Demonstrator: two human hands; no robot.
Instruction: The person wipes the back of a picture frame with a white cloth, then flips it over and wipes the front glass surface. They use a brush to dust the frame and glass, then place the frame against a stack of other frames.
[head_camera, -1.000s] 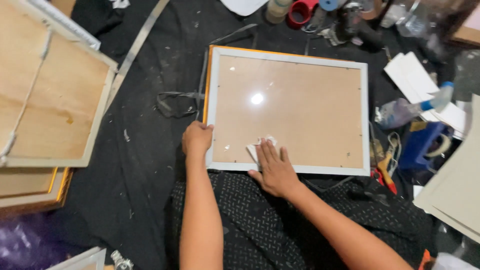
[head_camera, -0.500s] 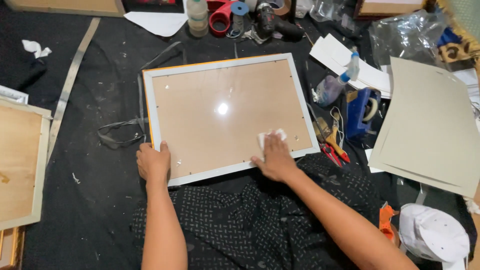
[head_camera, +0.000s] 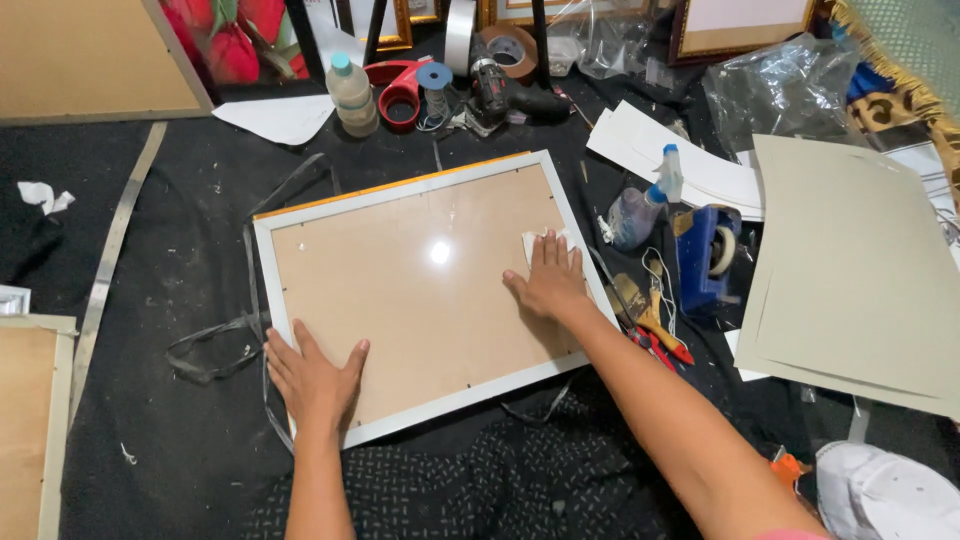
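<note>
A picture frame (head_camera: 330, 205) with a pale silver border and a glass pane over brown backing lies flat on black cloth in front of me. My left hand (head_camera: 312, 378) presses flat on its near left corner, fingers spread. My right hand (head_camera: 548, 282) lies palm down on the glass by the right edge, pressing a small white cloth (head_camera: 532, 243) that shows past the fingertips.
To the right lie a spray bottle (head_camera: 640, 208), a blue tape dispenser (head_camera: 708, 255), pliers (head_camera: 655, 335) and large grey card sheets (head_camera: 860, 270). Behind the frame stand a plastic bottle (head_camera: 352, 96), tape rolls (head_camera: 508, 42) and a drill (head_camera: 505, 98). A wooden board (head_camera: 30, 420) sits at left.
My view has swung left and tilted up. My right hand with the cloth has slid from the near edge toward the far right of the glass. My left hand stays on the near left corner.
</note>
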